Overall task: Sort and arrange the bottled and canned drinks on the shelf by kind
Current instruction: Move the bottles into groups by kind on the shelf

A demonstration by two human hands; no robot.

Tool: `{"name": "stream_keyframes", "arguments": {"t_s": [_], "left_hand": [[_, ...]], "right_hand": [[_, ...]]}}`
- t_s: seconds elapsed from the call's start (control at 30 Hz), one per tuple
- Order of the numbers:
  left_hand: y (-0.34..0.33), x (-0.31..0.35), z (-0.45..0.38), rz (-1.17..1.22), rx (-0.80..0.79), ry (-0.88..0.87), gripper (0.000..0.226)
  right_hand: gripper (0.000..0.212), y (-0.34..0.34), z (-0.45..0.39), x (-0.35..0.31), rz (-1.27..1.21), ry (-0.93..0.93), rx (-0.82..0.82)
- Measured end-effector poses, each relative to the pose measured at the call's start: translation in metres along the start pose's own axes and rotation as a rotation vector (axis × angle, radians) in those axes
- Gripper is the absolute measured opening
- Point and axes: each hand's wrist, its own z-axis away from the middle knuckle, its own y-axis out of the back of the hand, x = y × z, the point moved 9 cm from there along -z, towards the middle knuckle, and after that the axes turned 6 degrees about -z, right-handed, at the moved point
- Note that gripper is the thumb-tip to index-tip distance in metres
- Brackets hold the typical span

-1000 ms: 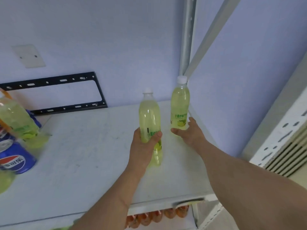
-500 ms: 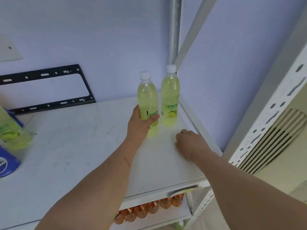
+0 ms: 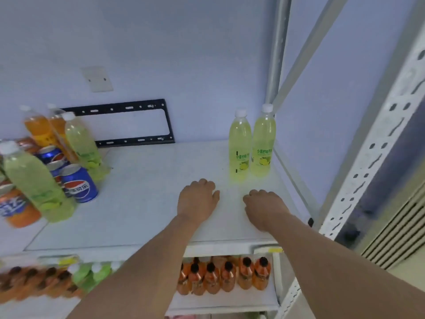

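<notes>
1. Two lime-green bottles stand upright in the back right corner of the top shelf (image 3: 142,203): the right lime bottle (image 3: 263,143) nearest the right edge, the left lime bottle (image 3: 239,146) just beside it, so close they look to touch.
2. The left hand (image 3: 197,200) lies knuckles-up over the shelf in front of these two bottles, its fingers (image 3: 207,183) curled under and holding nothing.
3. The right hand (image 3: 264,203) sits just to its right, nearer the right edge, fingers likewise curled under on nothing.
4. Neither hand touches a bottle.
5. Along the left edge stands an unsorted cluster: a near lime bottle (image 3: 34,183), a far lime bottle (image 3: 81,146), two orange bottles (image 3: 40,130) at the back, blue cola cans (image 3: 79,183) and an orange can (image 3: 16,208) at the front.
6. The lower shelf (image 3: 220,302) carries a row of orange bottles with dark caps (image 3: 227,277) and, further left, green bottles (image 3: 89,275).
</notes>
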Motion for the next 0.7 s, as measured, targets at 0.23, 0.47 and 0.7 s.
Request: {"name": "stream_keyframes", "arguments": {"t_s": [0.23, 0.47, 0.7], "left_hand": [[0.061, -0.071, 0.141, -0.514, -0.019, -0.21, 0.025], [0.121, -0.187, 0.244, -0.593, 0.055, -0.075, 0.018], [0.168, -0.336, 0.304, -0.593, 0.15, 0.046, 0.017]], "right_hand": [[0.026, 0.035, 0.047, -0.163, 0.071, 0.359, 0.088], [0.023, 0.06, 0.071, -0.323, 0.086, 0.569, 0.141], [0.026, 0.071, 0.048, -0.493, 0.086, 0.677, 0.181]]}}
